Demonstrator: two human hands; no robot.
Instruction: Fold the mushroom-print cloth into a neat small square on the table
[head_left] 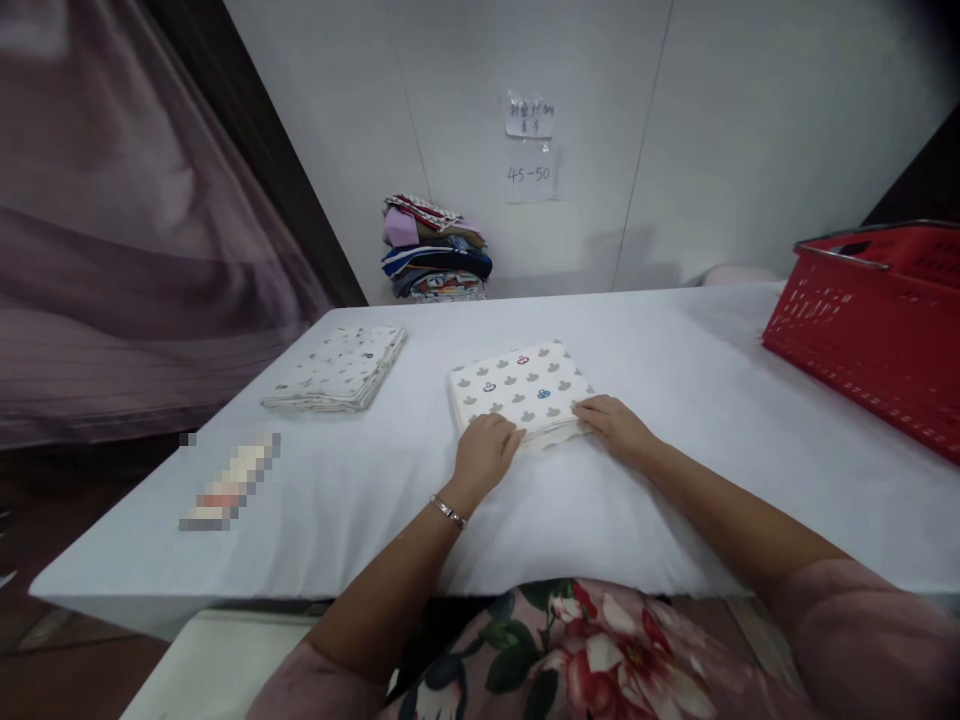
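A folded white cloth with a grey, red and blue print [521,385] lies flat near the middle of the white table. On its near left corner rests my left hand [486,450], with the fingers bent together and the thumb along the near edge. My right hand [616,428] holds the near right corner, its fingertips on top and its thumb out of sight. Another folded white cloth with small dark prints [337,368] sits by itself at the table's left side.
A red basket [870,335] with a metal handle stands at the right. Stacked folded cloths [435,250] are beyond the table's far edge, against the wall. A blurred-out flat item [231,482] lies at the left. Paper signs [531,172] hang on the wall.
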